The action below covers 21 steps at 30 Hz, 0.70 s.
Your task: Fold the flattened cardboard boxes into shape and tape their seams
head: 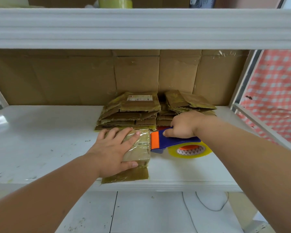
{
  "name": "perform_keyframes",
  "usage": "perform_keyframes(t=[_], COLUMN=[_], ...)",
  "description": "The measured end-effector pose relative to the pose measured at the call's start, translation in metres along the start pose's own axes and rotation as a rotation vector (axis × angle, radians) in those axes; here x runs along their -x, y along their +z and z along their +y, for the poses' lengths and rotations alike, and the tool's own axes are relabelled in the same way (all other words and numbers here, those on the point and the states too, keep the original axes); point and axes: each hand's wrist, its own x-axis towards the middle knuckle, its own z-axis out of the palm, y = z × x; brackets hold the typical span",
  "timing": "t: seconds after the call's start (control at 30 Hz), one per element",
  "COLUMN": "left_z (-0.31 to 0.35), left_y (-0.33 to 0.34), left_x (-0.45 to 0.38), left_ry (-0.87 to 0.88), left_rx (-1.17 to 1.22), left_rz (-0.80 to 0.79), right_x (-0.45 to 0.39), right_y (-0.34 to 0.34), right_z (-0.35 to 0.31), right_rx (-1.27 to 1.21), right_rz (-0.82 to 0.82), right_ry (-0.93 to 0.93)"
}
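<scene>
We judge taping underway: left hand presses flat on the folded box, right hand grips the tape dispenser at its right edge, seemingly touching; next, draw tape leftward along the seam.

White shelf; cardboard backing far behind; checkered red cloth right; green roll above; cable near.

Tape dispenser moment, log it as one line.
left hand presses folded box | right hand grips tape dispenser at box edge | flattened boxes stacked behind
</scene>
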Motion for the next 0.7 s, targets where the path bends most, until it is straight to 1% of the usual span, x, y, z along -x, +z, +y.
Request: perform_keyframes(t=[0.17,0.23,0.43,0.5,0.63,0.7], left_z=[0.000,0.000,0.003,0.003,-0.001,-0.001], left_y=[0.003,0.003,0.000,-0.001,0.000,0.002], left_x=[0.000,0.000,0.001,0.003,0.006,0.007], left_ry=[0.004,-0.002,-0.015,-0.015,0.000,-0.003], left_rx=[-0.014,-0.014,-0.021,-0.018,0.038,0.047], left_rz=[0.011,0.008,-0.011,-0.013,0.002,-0.008], right_x=[-0.007,-0.007,-0.005,-0.003,0.005,0.011], right_y=[-0.008,-0.005,0.008,0.010,0.020,0.029], right_z=[-0.006,-0.004,0.003,0.004,0.014,0.023], right_rx=[-0.230,-0.307,-0.398,-0.377,-0.143,-0.089], right_rz=[-0.090,-0.102,-0.092,-0.066,0.008,0.076], right_ry=[0.083,0.103,0.140,0.147,0.160,0.159])
